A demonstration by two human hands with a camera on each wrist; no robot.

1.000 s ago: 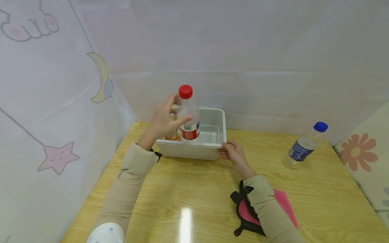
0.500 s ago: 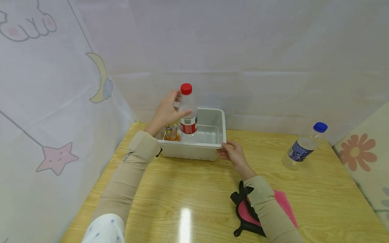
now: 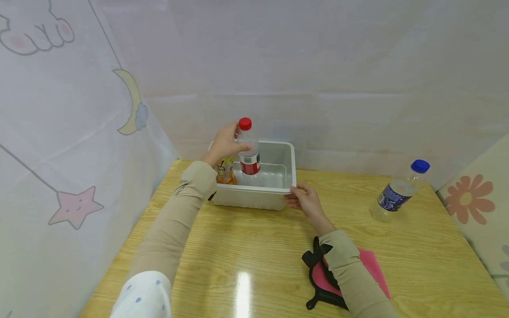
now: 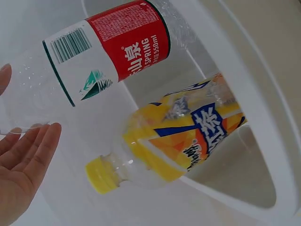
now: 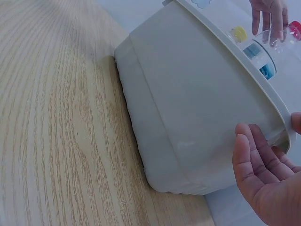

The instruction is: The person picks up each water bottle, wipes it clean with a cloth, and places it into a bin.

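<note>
Your left hand point(image 3: 223, 143) grips the red-capped bottle point(image 3: 248, 148) near its shoulder, fingers point(image 4: 28, 153) curled round the clear wall, holding it upright inside the grey bin point(image 3: 278, 191). Just below those fingers stands the orange drink bottle point(image 4: 183, 141), leaving the bin's right part free. Your right hand point(image 3: 304, 204) steadies the bin's near corner, fingers point(image 5: 251, 162) loosely curved against its rim.
</note>
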